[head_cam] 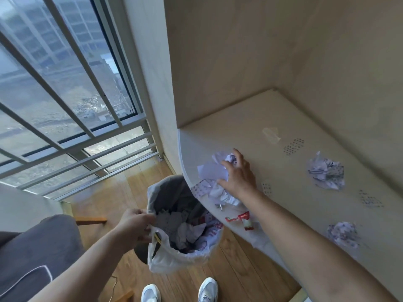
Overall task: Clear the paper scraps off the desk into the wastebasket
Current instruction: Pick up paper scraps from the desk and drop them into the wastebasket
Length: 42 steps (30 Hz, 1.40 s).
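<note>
Clearly, the fingers of the right hand are spread and slightly curved, lying over a loose heap of paper scraps near the rounded edge of the desk; they seem to press and gather the heap, not to pinch any single piece, and I judge this is so that many scraps can be swept together toward the edge. The left hand has its fingers closed on the rim of the white bag that lines the wastebasket, and it holds the basket just under the desk edge, tilted a little, with its mouth open toward the heap. This position makes sense: scraps pushed over the edge would fall directly inside. The basket already contains many papers. More of the task's things lie well apart from the hand: a crumpled ball far to the right, another crumpled ball nearer the front edge, and a red and white wrapper beside the forearm. So the clearing is, I think, only partly done, and the balls need a separate reach.
</note>
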Each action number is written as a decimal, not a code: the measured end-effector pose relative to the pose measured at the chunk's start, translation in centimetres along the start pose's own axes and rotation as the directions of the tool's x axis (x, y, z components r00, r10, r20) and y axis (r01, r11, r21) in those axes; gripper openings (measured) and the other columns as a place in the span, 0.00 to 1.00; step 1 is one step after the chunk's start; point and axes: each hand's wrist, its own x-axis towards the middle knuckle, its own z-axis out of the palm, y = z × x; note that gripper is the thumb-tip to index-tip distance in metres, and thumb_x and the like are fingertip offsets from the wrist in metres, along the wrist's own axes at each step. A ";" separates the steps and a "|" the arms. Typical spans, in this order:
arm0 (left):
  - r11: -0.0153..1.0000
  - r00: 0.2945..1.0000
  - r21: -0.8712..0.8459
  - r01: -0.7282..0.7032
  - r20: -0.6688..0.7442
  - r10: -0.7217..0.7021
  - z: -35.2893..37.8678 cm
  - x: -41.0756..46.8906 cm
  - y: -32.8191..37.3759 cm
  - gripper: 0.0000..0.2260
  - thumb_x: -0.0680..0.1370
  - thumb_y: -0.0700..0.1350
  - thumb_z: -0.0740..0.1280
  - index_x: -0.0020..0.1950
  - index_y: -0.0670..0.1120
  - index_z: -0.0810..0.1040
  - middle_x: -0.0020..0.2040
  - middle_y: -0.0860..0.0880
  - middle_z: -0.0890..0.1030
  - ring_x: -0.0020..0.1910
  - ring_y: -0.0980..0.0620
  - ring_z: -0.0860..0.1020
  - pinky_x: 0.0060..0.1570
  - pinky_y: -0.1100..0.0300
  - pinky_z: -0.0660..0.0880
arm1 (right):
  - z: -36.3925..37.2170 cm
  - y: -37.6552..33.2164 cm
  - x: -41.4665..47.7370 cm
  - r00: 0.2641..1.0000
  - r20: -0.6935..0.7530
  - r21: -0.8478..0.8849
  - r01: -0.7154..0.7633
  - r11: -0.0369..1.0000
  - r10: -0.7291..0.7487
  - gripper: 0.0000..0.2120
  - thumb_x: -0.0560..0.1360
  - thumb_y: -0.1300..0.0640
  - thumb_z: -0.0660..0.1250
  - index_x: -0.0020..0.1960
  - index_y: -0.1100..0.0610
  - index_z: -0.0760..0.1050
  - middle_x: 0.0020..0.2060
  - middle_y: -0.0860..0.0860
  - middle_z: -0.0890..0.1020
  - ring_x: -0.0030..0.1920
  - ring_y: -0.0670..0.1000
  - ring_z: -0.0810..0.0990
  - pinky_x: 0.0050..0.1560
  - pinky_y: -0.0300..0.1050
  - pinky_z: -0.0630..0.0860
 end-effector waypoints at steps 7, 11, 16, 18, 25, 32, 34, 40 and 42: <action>0.999 1.000 -0.041 -0.003 0.015 0.004 -0.1 -0.9 0.3 0.04 0.74 0.30 0.67 0.44 0.37 0.74 0.40 0.38 0.71 0.28 0.45 0.73 0.23 0.58 0.77 | 0.9 -5.6 -0.3 0.912 0.188 -0.072 0.383 0.921 -0.364 0.29 0.71 0.48 0.72 0.70 0.47 0.68 0.77 0.50 0.51 0.73 0.58 0.61 0.67 0.56 0.67; 0.994 1.000 -0.107 0.001 0.029 0.002 0.1 -1.3 0.4 0.07 0.74 0.28 0.66 0.45 0.39 0.73 0.35 0.43 0.68 0.27 0.48 0.70 0.23 0.59 0.76 | 0.9 -7.8 -1.5 0.757 0.355 -0.136 0.623 0.770 -0.549 0.28 0.72 0.49 0.71 0.70 0.48 0.67 0.77 0.51 0.52 0.73 0.58 0.59 0.70 0.59 0.64; 0.991 0.998 -0.134 0.011 0.068 -0.002 0.1 -1.9 0.3 0.05 0.74 0.29 0.66 0.47 0.35 0.75 0.40 0.39 0.69 0.30 0.46 0.71 0.24 0.58 0.76 | 0.6 -10.8 -4.6 0.577 0.417 -0.001 0.773 0.635 -0.702 0.24 0.75 0.55 0.66 0.70 0.45 0.69 0.76 0.46 0.61 0.76 0.55 0.58 0.70 0.73 0.50; 0.993 0.998 -0.115 0.008 0.066 -0.001 0.2 -1.9 0.2 0.04 0.73 0.29 0.66 0.48 0.33 0.76 0.41 0.38 0.71 0.32 0.44 0.73 0.26 0.56 0.78 | -0.7 -10.5 -5.7 0.637 0.322 0.084 0.718 0.691 -0.700 0.24 0.77 0.54 0.64 0.72 0.44 0.68 0.76 0.45 0.63 0.77 0.55 0.58 0.70 0.74 0.46; 0.999 0.997 -0.045 -0.015 0.079 0.019 1.2 -1.2 -0.7 0.03 0.73 0.30 0.68 0.42 0.35 0.75 0.36 0.39 0.72 0.29 0.44 0.73 0.28 0.54 0.77 | -2.4 0.1 -12.0 0.896 -0.080 0.394 -0.375 0.839 0.438 0.31 0.79 0.45 0.59 0.78 0.52 0.54 0.79 0.55 0.53 0.78 0.57 0.51 0.76 0.57 0.52; 1.000 0.995 -0.024 -0.015 0.097 0.018 2.2 -0.9 -1.3 0.07 0.70 0.29 0.68 0.39 0.38 0.73 0.28 0.44 0.67 0.27 0.48 0.68 0.28 0.53 0.76 | 3.8 1.4 -14.4 0.840 -0.004 0.355 -0.506 0.786 0.542 0.31 0.81 0.44 0.52 0.79 0.57 0.50 0.79 0.57 0.49 0.79 0.56 0.44 0.76 0.55 0.43; 0.999 0.994 -0.030 -0.016 0.105 0.019 2.3 -1.0 -1.5 0.07 0.70 0.30 0.68 0.39 0.39 0.73 0.29 0.44 0.67 0.27 0.48 0.69 0.29 0.53 0.76 | 4.6 -0.4 -13.6 0.883 -0.005 0.376 -0.434 0.819 0.470 0.30 0.82 0.45 0.52 0.79 0.56 0.51 0.79 0.56 0.50 0.79 0.55 0.44 0.76 0.54 0.42; 0.998 0.994 -0.063 -0.008 0.109 0.015 2.2 -1.1 -1.7 0.06 0.71 0.29 0.68 0.41 0.38 0.74 0.32 0.42 0.69 0.30 0.47 0.70 0.29 0.53 0.78 | 5.7 -5.5 -12.5 0.987 0.100 0.512 -0.158 0.844 0.125 0.26 0.83 0.50 0.52 0.79 0.54 0.52 0.79 0.52 0.53 0.79 0.49 0.48 0.76 0.45 0.43; 0.998 0.994 -0.065 -0.008 0.112 0.015 2.2 -1.2 -1.6 0.05 0.72 0.29 0.67 0.43 0.38 0.74 0.34 0.40 0.70 0.31 0.46 0.71 0.28 0.53 0.78 | 4.7 -6.7 -12.7 0.985 0.170 0.746 -0.130 0.653 0.001 0.25 0.82 0.49 0.54 0.78 0.52 0.56 0.78 0.48 0.59 0.76 0.43 0.55 0.74 0.38 0.52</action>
